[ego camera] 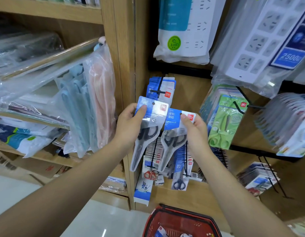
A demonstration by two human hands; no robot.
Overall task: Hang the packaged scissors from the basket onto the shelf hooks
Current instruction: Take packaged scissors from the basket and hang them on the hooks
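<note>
My left hand (pixel 129 127) grips one packaged pair of black scissors (pixel 148 132) by its blue and white header card, thumb on the front. My right hand (pixel 195 132) holds a second, similar scissors pack (pixel 174 134) beside it, thumb near the hang hole. Both packs hang tip down in front of the shelf. Just above them a black shelf hook (pixel 159 88) carries several matching blue packs (pixel 165 86). The red basket (pixel 154 218) stands on the floor below, with a few packs inside.
Lower hooks (pixel 186 161) hold smaller scissors packs. Green scissors packs (pixel 223 122) hang on a hook to the right. Bagged power strips (pixel 182 29) hang above. Left of a wooden upright (pixel 126 65), shelves hold plastic-wrapped goods.
</note>
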